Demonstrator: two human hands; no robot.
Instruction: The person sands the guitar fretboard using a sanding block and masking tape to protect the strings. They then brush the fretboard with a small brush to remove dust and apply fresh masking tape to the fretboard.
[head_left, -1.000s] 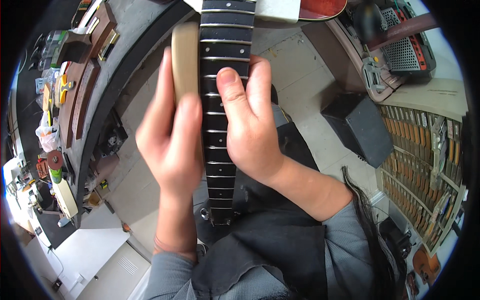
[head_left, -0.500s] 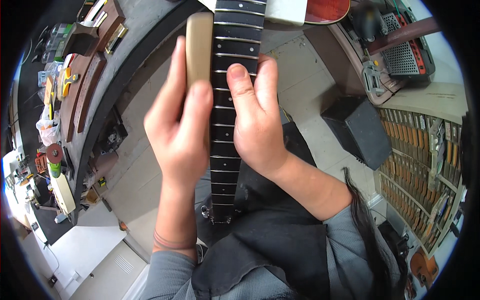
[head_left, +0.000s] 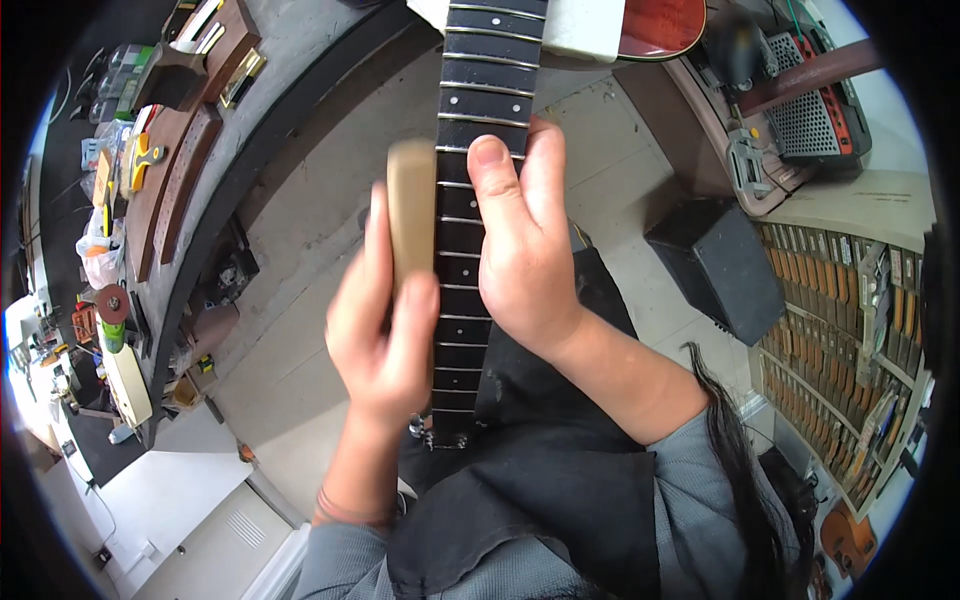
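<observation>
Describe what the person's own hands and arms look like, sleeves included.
The left hand and right hand are bare: no gloves, and no rings show. The left sleeve and right sleeve are grey, finely textured cloth, leaving much of the forearms uncovered. A thin line crosses the left forearm just past the cuff; I cannot tell whether it is a band or a mark.
</observation>
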